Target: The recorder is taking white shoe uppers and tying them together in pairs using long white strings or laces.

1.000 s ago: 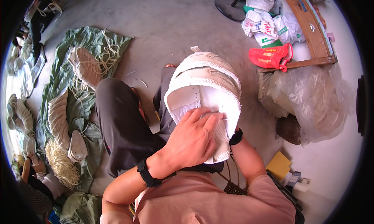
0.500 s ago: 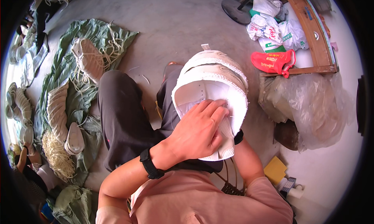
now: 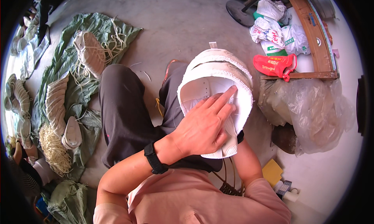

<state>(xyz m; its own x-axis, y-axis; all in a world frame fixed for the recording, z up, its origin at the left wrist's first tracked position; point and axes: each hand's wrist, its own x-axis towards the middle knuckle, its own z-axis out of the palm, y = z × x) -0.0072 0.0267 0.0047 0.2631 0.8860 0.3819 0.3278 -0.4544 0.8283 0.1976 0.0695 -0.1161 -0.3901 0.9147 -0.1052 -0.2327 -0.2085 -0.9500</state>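
While a stack of nested white shoe uppers is being held up before the torso, partly over the right leg, its opening is being reached into by the left grip. The index finger is being stretched out over the white inner wall, the other visible fingers are being held partly bent, and whether anything is being pinched between them and the thumb cannot be told. A textured strip at the near edge is being partly covered by that hand. The right forearm is being extended toward the stack's underside; the right grip is being hidden there, so its hold cannot be told. On the floor to the left, a bundled pale shoe is being borne by a green sheet, while to the right a wooden frame is being overlapped by a red fabric item
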